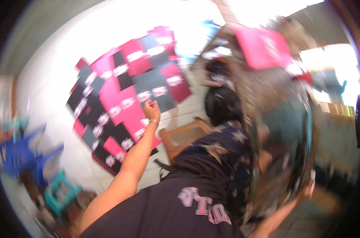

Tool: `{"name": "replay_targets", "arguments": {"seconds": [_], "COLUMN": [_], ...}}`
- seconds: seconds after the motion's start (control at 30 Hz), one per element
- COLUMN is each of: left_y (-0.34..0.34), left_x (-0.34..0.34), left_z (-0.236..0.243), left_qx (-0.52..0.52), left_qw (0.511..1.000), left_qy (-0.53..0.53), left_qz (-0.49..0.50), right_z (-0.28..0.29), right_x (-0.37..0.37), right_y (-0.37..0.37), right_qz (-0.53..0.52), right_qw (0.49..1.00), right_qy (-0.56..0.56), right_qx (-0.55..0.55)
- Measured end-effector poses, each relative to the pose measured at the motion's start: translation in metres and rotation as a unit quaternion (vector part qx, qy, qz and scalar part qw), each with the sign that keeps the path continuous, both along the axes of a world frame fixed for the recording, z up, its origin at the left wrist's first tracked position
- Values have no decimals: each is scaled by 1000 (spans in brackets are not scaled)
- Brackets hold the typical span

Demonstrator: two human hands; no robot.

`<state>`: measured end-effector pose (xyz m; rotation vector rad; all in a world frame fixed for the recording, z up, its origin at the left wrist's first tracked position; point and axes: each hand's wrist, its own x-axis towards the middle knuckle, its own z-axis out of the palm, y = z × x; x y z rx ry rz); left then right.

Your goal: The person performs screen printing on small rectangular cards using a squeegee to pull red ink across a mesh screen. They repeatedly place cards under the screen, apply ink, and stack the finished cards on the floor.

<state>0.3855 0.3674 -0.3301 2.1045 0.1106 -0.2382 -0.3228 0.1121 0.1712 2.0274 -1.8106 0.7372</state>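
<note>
My left arm reaches forward over the floor, and my left hand (151, 110) hangs above the near edge of the laid-out panels with its fingers curled in. Whatever it may hold is too small to make out. Pink, black and grey flat panels (120, 99) with white printed patches lie in overlapping rows on the pale tiles. Low at the right, my right hand (306, 191) is beside the edge of a cluttered table (281, 158). Motion smears its fingers, and a pale upright shape at them cannot be told apart from the hand.
Beside the table, a person in a star-patterned dark top (215, 148) bends close to me. A wooden stool (184, 137) stands between that person and the panels. Pink sheet material (263, 47) lies on the table's far end. Blue chairs (25, 154) and a green stool (63, 192) are left.
</note>
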Motion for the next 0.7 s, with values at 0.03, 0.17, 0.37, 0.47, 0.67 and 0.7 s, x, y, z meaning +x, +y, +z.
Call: {"name": "replay_targets", "arguments": {"seconds": [0.03, 0.17, 0.37, 0.47, 0.67, 0.7], "left_y": [-39, -144, -286, -340, -367, -369], "left_x": [-17, -110, -275, -338, -390, -391], "left_z": [52, 258, 344, 340, 329, 328], "left_qx": [-84, -266, -258, -193, -98, -86], "left_qw": [990, 860, 443, 268, 162, 156], "left_qy": [-43, -91, -218, -241, -347, -356], "left_qz": [-108, -426, -831, -913, -918, -917], "right_z": [1, 35, 105, 143, 180, 181], "right_x": [-2, 7, 17, 46, 29, 22], "right_y": [13, -10, -53, -58, -92, -100], "right_qz": [29, -74, -79, -151, -163, -156], "right_qw": [999, 992, 989, 988, 986, 988], "right_qy": [-30, 58, 101, 36, -8, -2], "right_qx": [-10, -83, -66, -13, 14, 3]}}
